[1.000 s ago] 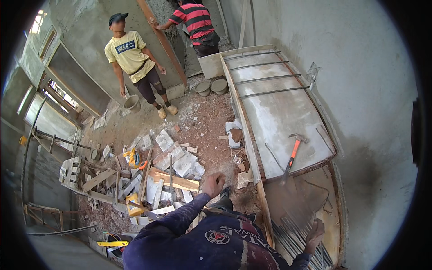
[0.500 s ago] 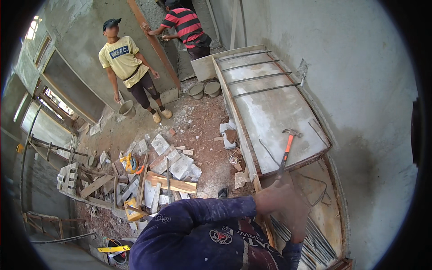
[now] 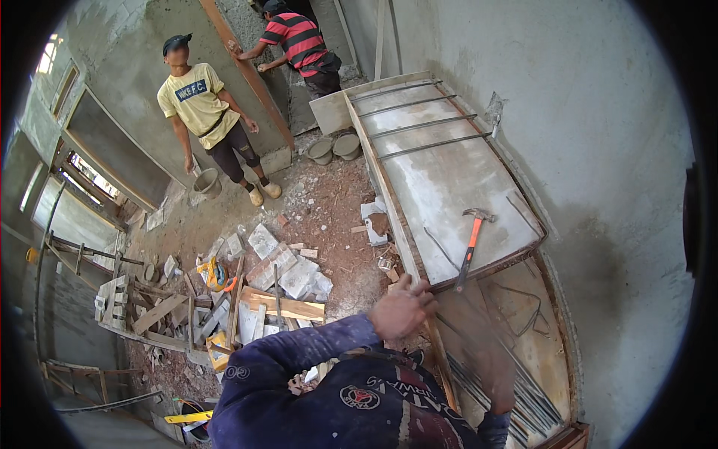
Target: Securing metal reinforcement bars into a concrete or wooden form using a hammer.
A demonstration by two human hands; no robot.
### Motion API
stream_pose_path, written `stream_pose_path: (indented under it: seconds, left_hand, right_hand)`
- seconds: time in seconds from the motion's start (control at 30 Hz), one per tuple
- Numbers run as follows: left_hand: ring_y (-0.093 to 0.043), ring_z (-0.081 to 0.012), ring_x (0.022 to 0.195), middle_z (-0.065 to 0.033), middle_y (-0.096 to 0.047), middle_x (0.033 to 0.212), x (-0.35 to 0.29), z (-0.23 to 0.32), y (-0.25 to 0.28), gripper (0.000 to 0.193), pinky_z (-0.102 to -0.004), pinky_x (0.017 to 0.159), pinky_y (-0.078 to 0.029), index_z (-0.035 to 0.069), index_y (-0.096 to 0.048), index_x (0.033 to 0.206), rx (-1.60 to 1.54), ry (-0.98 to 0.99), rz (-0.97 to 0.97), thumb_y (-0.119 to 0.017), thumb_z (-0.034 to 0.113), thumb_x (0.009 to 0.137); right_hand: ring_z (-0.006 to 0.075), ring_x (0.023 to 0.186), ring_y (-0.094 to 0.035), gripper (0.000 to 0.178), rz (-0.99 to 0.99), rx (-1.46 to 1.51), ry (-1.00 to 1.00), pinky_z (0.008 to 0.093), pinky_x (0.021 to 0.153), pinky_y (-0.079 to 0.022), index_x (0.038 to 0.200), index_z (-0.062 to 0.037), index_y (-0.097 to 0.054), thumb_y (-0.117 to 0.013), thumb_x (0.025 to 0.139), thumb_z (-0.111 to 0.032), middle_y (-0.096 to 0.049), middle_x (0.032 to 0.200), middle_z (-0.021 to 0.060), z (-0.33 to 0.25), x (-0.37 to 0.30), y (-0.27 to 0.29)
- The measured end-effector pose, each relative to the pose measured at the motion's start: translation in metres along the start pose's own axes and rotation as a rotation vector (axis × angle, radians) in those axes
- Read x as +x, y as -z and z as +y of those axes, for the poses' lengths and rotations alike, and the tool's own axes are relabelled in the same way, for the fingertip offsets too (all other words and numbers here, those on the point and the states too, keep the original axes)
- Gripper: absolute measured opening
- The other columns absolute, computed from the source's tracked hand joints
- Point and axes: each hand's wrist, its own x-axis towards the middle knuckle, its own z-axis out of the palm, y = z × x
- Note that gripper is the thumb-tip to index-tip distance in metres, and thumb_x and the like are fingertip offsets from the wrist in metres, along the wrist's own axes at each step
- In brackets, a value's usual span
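Note:
My left hand (image 3: 404,308) is at the wooden side board (image 3: 413,254) of the raised formwork, its fingers curled. Whatever those fingers may hold is too unclear to name. My right hand (image 3: 495,370) is smeared by motion above the lower wooden panel, over a bundle of thin steel rods (image 3: 535,404); its fingers cannot be made out. Beyond the hands, a claw hammer (image 3: 473,243) with an orange and black handle lies on the upper grey panel (image 3: 426,176). A bent steel rod (image 3: 532,318) rests on the lower panel, right of my hands.
Several steel bars (image 3: 437,135) cross the formwork's far end, beside the plastered wall (image 3: 598,135). Broken blocks (image 3: 295,277) and timber offcuts (image 3: 292,305) cover the floor at left. One person (image 3: 206,112) stands with a bucket (image 3: 208,182); another (image 3: 299,45) leans at the doorway.
My left hand has moved left and away from my right hand, to the side board. My right hand is now lower and blurred. The view has shifted slightly.

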Motion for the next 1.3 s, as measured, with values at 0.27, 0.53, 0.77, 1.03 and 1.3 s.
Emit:
stream_pose_path:
  seconds: [0.27, 0.53, 0.77, 1.03, 1.3]
  left_hand:
    - [-0.051, -0.0282, 0.115, -0.0077, -0.06, 0.103, -0.043, -0.027, 0.005, 0.029, -0.0557, 0.102, -0.037, 0.006, -0.063, 0.11, 0.069, 0.137, 0.043, -0.058, 0.017, 0.083]
    - [-0.065, -0.0374, 0.095, -0.0175, -0.063, 0.107, -0.048, 0.007, -0.03, 0.026, -0.0467, 0.075, -0.052, 0.003, -0.061, 0.109, -0.53, 0.226, 0.053, -0.059, 0.024, 0.094]
    - [-0.066, -0.0381, 0.084, -0.0162, -0.066, 0.091, -0.085, -0.039, -0.01, 0.024, -0.0481, 0.07, -0.051, 0.005, -0.062, 0.105, -0.609, 0.39, 0.043, -0.059, 0.026, 0.094]
    - [-0.065, -0.0377, 0.083, -0.0152, -0.065, 0.086, -0.156, -0.139, -0.008, 0.02, -0.0473, 0.07, -0.05, 0.005, -0.064, 0.099, -0.623, 0.302, 0.096, -0.063, 0.023, 0.09]
    - [-0.066, -0.0369, 0.079, -0.0145, -0.068, 0.087, -0.181, -0.225, -0.013, 0.015, -0.0437, 0.067, -0.051, 0.005, -0.067, 0.095, -0.748, 0.192, 0.072, -0.067, 0.018, 0.087]
  right_hand:
    - [0.0366, 0.083, -0.061, 0.017, -0.037, -0.133, 0.101, 0.0464, 0.074, -0.047, 0.09, -0.0055, -0.065, -0.068, 0.086, -0.022, -0.064, 0.086, 0.0153, 0.015, 0.015, -0.008]
    - [0.0303, 0.085, -0.059, 0.017, -0.04, -0.127, 0.387, 0.044, 0.078, -0.044, 0.091, -0.0091, -0.067, -0.072, 0.081, -0.021, -0.061, 0.086, 0.0092, -0.049, 0.076, -0.022]
    - [0.0323, 0.086, -0.057, 0.025, 0.042, -0.185, 0.392, 0.0455, 0.085, -0.043, 0.089, -0.0079, -0.067, -0.076, 0.074, -0.026, -0.061, 0.085, 0.0105, -0.082, 0.111, -0.037]
    - [0.0396, 0.087, -0.06, 0.036, -0.323, -0.293, -0.084, 0.0513, 0.082, -0.044, 0.09, -0.0041, -0.065, -0.075, 0.079, -0.037, -0.063, 0.087, 0.0178, -0.099, 0.108, -0.057]
    - [0.0394, 0.099, -0.058, 0.026, -0.065, -0.322, 0.01, 0.0529, 0.094, -0.043, 0.095, -0.0033, -0.063, -0.07, 0.083, -0.025, -0.063, 0.098, 0.0177, -0.165, 0.131, -0.106]
